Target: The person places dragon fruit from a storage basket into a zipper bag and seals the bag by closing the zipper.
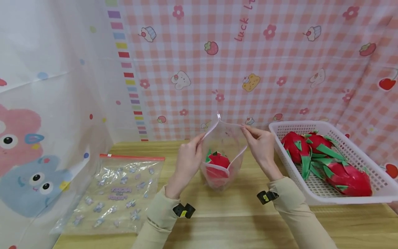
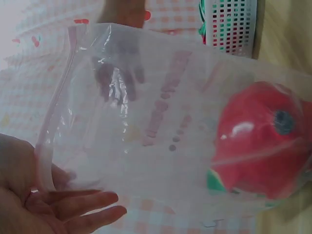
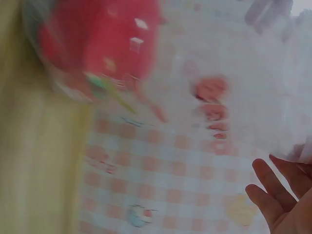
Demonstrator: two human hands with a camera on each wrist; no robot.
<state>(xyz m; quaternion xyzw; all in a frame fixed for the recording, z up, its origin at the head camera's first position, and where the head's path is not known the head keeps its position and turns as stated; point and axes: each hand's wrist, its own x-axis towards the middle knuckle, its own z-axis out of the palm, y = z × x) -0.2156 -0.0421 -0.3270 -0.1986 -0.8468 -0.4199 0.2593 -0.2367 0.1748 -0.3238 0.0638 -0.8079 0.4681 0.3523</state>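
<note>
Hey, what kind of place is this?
Probably a little curtained-off tabletop workspace: a pale wood-grain table, a pink-and-white checked sheet with cartoon prints hanging behind it, and a white rectangular plastic basket holding red-and-green dragon fruits.

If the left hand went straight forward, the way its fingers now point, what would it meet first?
The clear bag that the left hand pinches would come first; beyond it, probably the checked cloth, though the depth is hard to judge.
</note>
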